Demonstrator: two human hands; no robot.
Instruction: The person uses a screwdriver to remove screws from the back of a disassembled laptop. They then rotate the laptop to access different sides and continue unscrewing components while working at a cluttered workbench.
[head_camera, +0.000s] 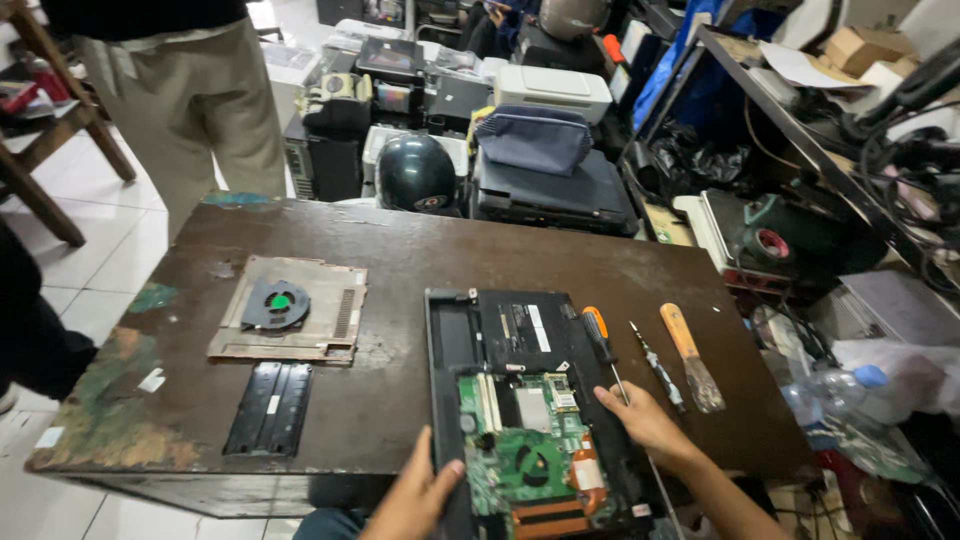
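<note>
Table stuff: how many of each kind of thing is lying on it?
Opened laptops: 1
Removed panels, one with a fan and one black: 2
Screwdrivers, orange-handled and small: 2
Scrapers: 1
Total: 6

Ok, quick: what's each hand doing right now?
Left hand: open, gripping the left edge of the laptop.
Right hand: open, flat on the laptop's right edge, beside the screwdriver; holding nothing.

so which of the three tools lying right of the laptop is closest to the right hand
The screwdriver with the orange and black handle: its shaft runs down to the right hand. The small grey screwdriver and the wooden-handled scraper lie further right.
</note>
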